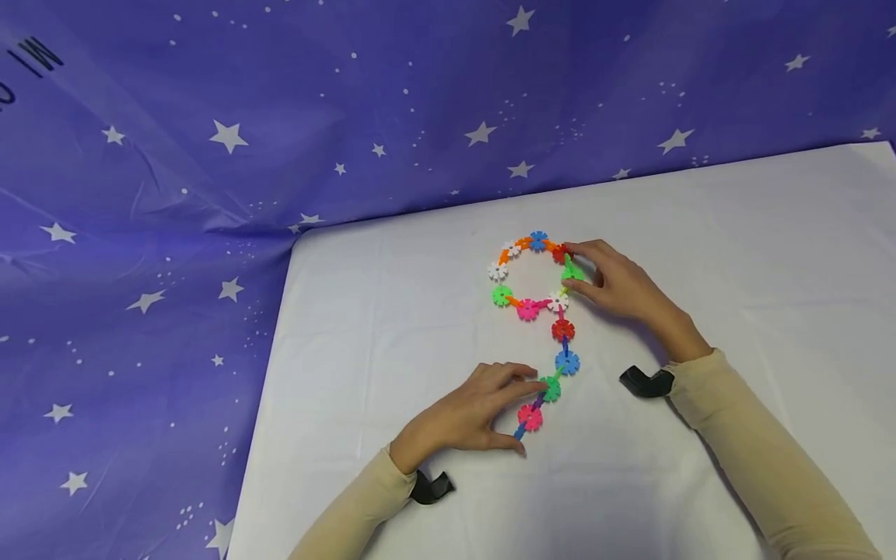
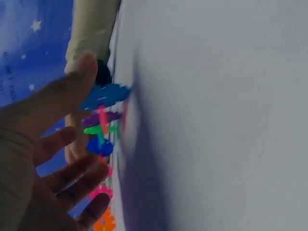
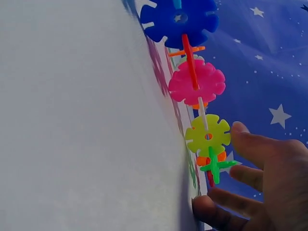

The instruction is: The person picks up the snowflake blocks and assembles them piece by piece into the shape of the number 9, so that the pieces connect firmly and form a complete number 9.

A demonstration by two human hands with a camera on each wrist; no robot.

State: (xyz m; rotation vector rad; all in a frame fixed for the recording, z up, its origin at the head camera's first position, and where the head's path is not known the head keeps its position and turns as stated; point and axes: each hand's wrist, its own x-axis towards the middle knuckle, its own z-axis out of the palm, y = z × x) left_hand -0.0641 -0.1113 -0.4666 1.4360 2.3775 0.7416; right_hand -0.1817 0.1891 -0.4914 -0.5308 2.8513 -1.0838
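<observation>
Interlocking plastic snowflake discs form a chain (image 1: 563, 330) on the white table, with a closed loop at the far end and a tail running toward me. My left hand (image 1: 476, 408) spans the tail's near end, forefinger at a green disc (image 1: 551, 389) and thumb by the blue end disc (image 1: 519, 432). In the left wrist view its fingers are loosely bent and the thumb overlaps the blue disc (image 2: 108, 95). My right hand (image 1: 623, 280) lies at the loop's right side, fingertips at a red disc (image 1: 561, 253), thumb near a white disc (image 1: 558, 301). Its thumb appears beside a yellow disc (image 3: 208, 139).
A white cloth covers the table (image 1: 392, 311). Behind and to the left hangs a purple star-printed curtain (image 1: 280, 117). Black straps with curved mounts (image 1: 645, 383) sit at both wrists, below the beige sleeves (image 1: 763, 459).
</observation>
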